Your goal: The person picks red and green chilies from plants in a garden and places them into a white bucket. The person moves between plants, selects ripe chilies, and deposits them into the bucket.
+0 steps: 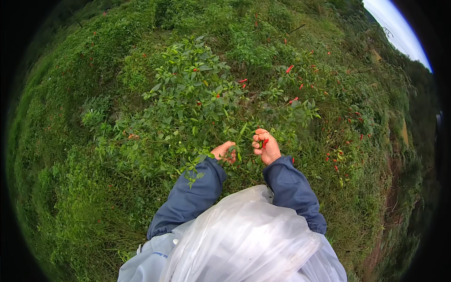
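Red chili peppers (265, 143) lie in the curled fingers of my right hand (268, 149), with something green beside them. To its left, my left hand (224, 151) is closed among the leaves of a chili plant (197, 95); a leaf or stem passes at its fingers. A green chili (243, 129) stands just above, between the two hands. More red chilies (293, 100) hang farther up and to the right. Whether my left fingers also hold a fruit is hidden.
A white translucent plastic bag (243, 239) hangs over my front, below the hands. Dense chili plants and weeds (70, 194) surround me. More red chilies (335, 168) dot the bushes on the right. A strip of bare soil (391, 201) runs along the far right.
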The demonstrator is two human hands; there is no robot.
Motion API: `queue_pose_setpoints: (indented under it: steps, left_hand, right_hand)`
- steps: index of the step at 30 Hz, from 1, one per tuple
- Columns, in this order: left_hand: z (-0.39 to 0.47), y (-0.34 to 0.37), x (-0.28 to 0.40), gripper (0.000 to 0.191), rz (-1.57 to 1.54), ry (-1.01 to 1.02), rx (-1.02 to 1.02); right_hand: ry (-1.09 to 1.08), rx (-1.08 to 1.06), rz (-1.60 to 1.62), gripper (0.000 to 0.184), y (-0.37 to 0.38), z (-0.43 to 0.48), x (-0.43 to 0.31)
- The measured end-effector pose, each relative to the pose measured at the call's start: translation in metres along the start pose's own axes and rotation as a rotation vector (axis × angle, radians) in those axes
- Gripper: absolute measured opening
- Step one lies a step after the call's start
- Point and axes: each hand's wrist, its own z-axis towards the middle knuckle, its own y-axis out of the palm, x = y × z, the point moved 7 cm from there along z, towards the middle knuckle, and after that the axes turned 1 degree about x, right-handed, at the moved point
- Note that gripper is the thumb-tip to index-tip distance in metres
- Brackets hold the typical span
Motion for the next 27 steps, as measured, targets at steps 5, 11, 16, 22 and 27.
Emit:
queue_pose_setpoints:
  steps: [5, 11, 16, 22, 27]
  left_hand:
    - [-0.007, 0.003, 0.002, 0.029, 0.08, 0.007, 0.109]
    - [-0.016, 0.004, 0.003, 0.022, 0.043, 0.095, 0.113]
    - [-0.016, 0.002, 0.008, 0.02, 0.194, 0.354, 0.007]
    - [0.001, -0.008, -0.01, 0.021, -0.169, 0.065, -0.045]
    - [-0.006, -0.01, -0.007, 0.023, -0.074, 0.064, 0.105]
  right_hand:
    - [0.035, 0.007, -0.473, 0.016, 0.02, 0.006, 0.0]
    - [-0.212, -0.067, -0.603, 0.014, 0.033, 0.013, 0.003]
    - [-0.324, -0.046, -0.84, 0.018, 0.026, 0.019, 0.014]
    - [-0.244, 0.014, -0.938, 0.018, 0.011, 0.027, 0.016]
    - [-0.239, -0.004, -0.956, 0.017, 0.012, 0.028, 0.017]
